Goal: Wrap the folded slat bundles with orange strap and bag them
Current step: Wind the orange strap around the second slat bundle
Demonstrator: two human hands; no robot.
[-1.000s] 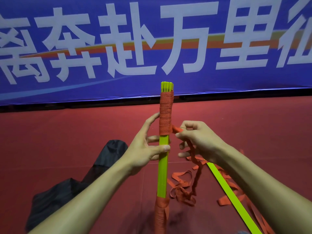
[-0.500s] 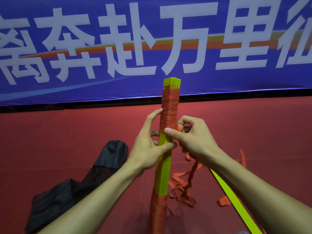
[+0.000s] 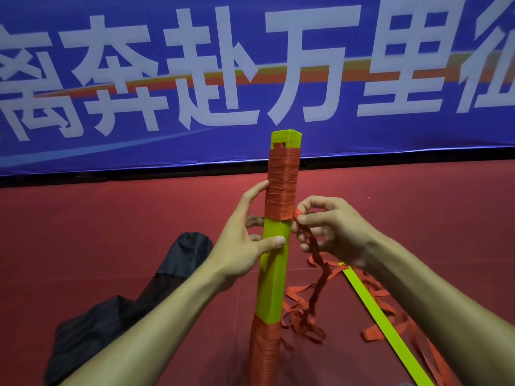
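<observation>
- A crumpled black fabric bag (image 3: 125,302) lies on the red floor (image 3: 111,218) at our left, partly under the left forearm. We cannot see into it, so we cannot tell what it holds.
- Behind the floor hangs a blue banner (image 3: 139,151) with large white Chinese characters. We read 奔赴万里 in full, with one more character cut off at each edge. An orange and yellow streak runs across behind them.
- The folded yellow-green plastic slat bundle (image 3: 274,274) stands upright between our hands, and its foot runs out of view at the bottom edge. Bare slat tips show at the top.
- The woven orange strap (image 3: 281,188) is wound in tight turns in a band below the tips. A second band covers the lower end, and the middle stretch is bare.
- Our left hand (image 3: 239,243) grips the bare middle, thumb pressed across the front face and fingers (image 3: 255,220) behind. The index finger reaches up and touches the left edge of the upper band.
- Our right hand (image 3: 331,229) pinches the strap between thumb and index finger, just beside the lower right corner of the upper band. Its other fingers are curled round the hanging length.
- From that hand the strap drops to a loose tangle on the floor, right of the bundle's foot.
- A single flat yellow-green slat (image 3: 373,310) lies slantwise across the tangle, running from under the right forearm to the bottom edge.
</observation>
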